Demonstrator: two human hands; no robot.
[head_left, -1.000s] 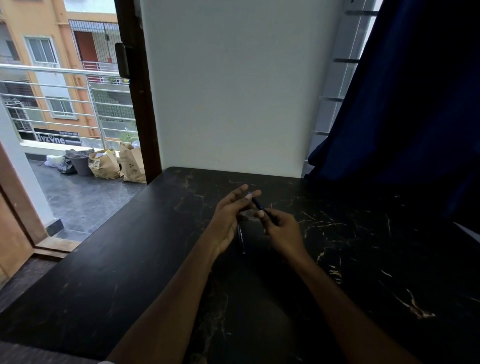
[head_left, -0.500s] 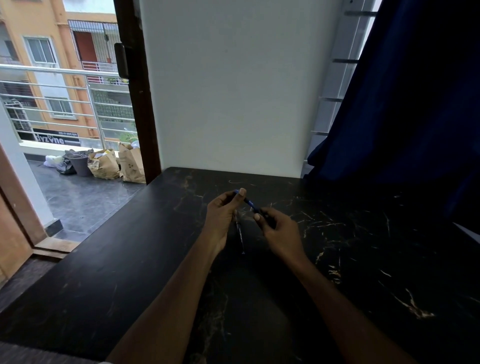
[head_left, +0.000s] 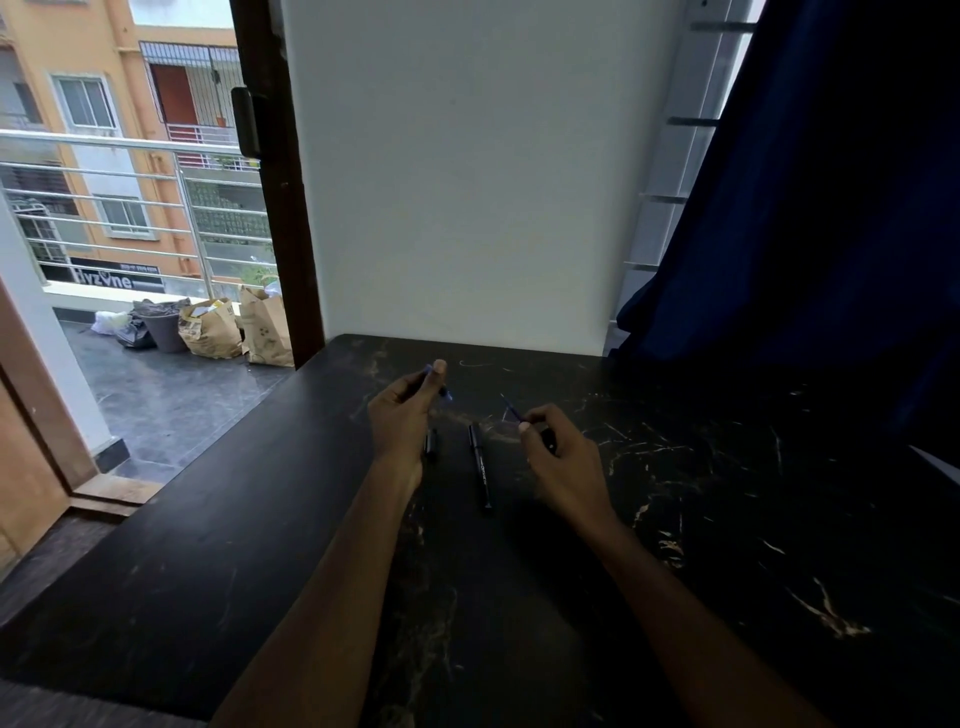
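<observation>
Moved: hands that were meeting over one blue pen are now drawing apart, the left going far and left, the right coming near and right, each taking a piece along.
Left hand (head_left: 402, 421): pinching a short blue pen piece (head_left: 445, 393) between thumb and curled fingers, holding it just above the bench.
Right hand (head_left: 566, 462): curling its fingers round a slim blue pen part (head_left: 511, 410), whose thin end is sticking out toward the far left; how much is sitting inside the fist I cannot tell.
Handling: both pieces are looking light, stiff and smooth, likely plastic. The thin end is probably bending or snapping easily, so gripping the thicker barrel is seeming safer. The short piece is taking a fingertip pinch at its middle.
Between the hands: a black pen (head_left: 480, 467) is lying on the bench, pointing near to far. A short black piece (head_left: 430, 441) is lying just beside the left wrist, partly hidden by it.
Bench (head_left: 260, 519): dark, hard and glossy with pale marble veins, so small round parts are likely rolling on it.
Room: a white wall (head_left: 467, 182) is standing behind the far edge. A dark blue curtain (head_left: 831, 208) is hanging at right. At left a doorway (head_left: 156, 389) is opening onto a balcony with paper bags (head_left: 265, 327) and a railing (head_left: 130, 156).
</observation>
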